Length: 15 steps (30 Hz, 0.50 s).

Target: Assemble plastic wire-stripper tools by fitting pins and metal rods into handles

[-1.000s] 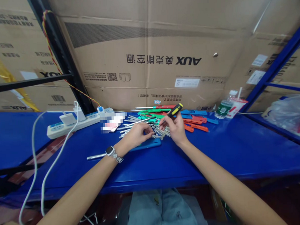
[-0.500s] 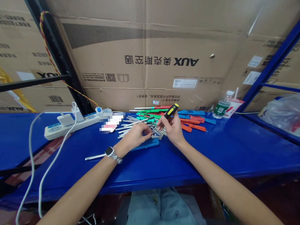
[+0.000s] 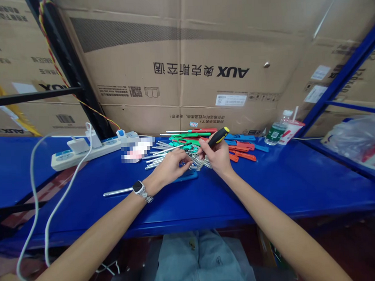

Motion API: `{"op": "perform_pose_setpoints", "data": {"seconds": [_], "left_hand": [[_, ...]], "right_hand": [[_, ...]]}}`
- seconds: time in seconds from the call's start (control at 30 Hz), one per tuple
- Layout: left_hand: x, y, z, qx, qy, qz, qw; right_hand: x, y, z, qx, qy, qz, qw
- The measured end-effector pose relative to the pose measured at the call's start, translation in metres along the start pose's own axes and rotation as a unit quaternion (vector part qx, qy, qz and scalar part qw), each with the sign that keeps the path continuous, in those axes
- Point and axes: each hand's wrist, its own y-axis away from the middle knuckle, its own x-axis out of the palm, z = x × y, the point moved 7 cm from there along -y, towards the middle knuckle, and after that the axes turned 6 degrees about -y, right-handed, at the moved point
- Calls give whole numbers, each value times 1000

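The right hand point(image 3: 217, 156) grips the screwdriver point(image 3: 218, 137) over metal bits point(image 3: 203, 163) on the table point(image 3: 269, 191), maybe poking something by the left hand point(image 3: 171, 165), whose hold I can't tell, so it needs a steady push.

A black-and-yellow screwdriver point(image 3: 218, 137) is held aslant in the right hand point(image 3: 218, 156), its handle raised rightward and its shaft, partly hidden, pointed down leftward toward the fingertips of the left hand point(image 3: 173, 165), just beside which small silvery parts point(image 3: 203, 164) are heaped in a loose jumble.
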Motion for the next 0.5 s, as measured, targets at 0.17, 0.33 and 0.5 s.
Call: {"op": "perform_pose_setpoints", "data": {"seconds": [0.17, 0.33, 0.5], "left_hand": [[5, 1, -1, -16, 34, -3, 999], [6, 2, 5, -37, 74, -15, 996], [3, 4, 12, -47, 69, -28, 996]], "right_hand": [[2, 1, 7, -11, -1, 5, 1000], [-2, -2, 6, -4, 21, 7, 1000], [5, -4, 3, 16, -10, 69, 997]]}}
